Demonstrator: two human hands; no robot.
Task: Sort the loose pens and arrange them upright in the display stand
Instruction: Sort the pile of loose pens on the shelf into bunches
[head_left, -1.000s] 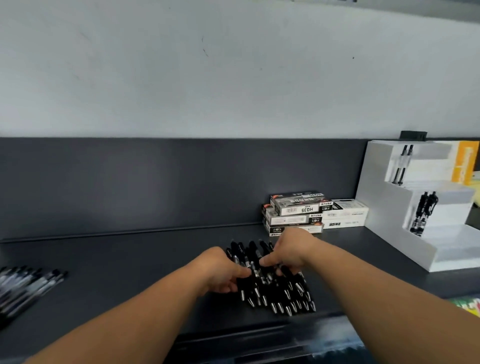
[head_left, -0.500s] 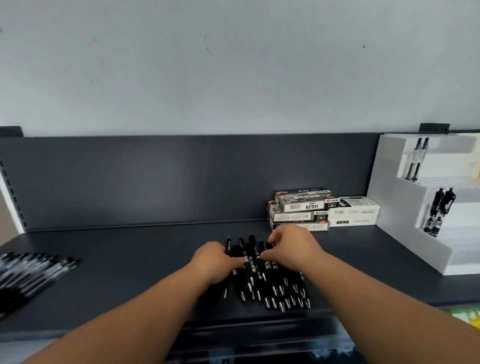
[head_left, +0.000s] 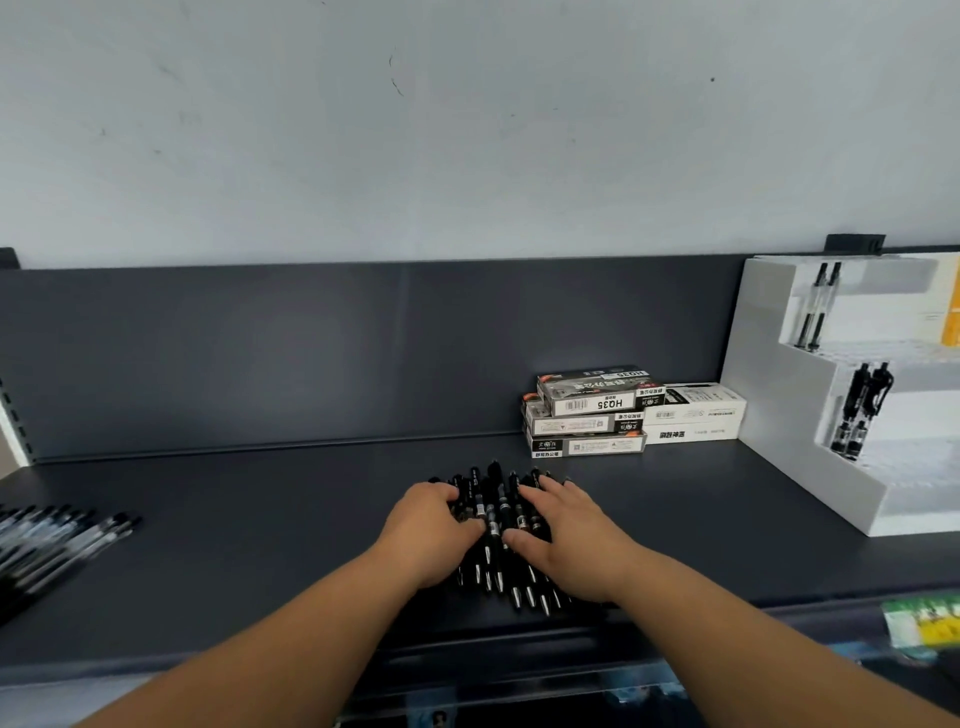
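Note:
A pile of loose black pens (head_left: 500, 512) lies on the dark shelf (head_left: 260, 519), tips toward me. My left hand (head_left: 428, 532) sits on the pile's left side with its fingers curled over the pens. On the right side rests my right hand (head_left: 569, 538), fingers stretched flat across the pens. The white stepped display stand (head_left: 769, 431) is at the far right, apart from both hands. Two clear pens (head_left: 818, 312) stand upright in its upper tier and two black pens (head_left: 860, 410) in its middle tier.
A second heap of pens (head_left: 52, 540) lies at the shelf's left edge. Stacked black pen boxes (head_left: 592, 410) and white boxes (head_left: 693, 413) sit against the back panel beside the stand. The shelf's front edge runs just below the pile.
My right hand has gone from pinching pens to lying flat over the pile's right side. My left hand has slid further onto the pile's left side.

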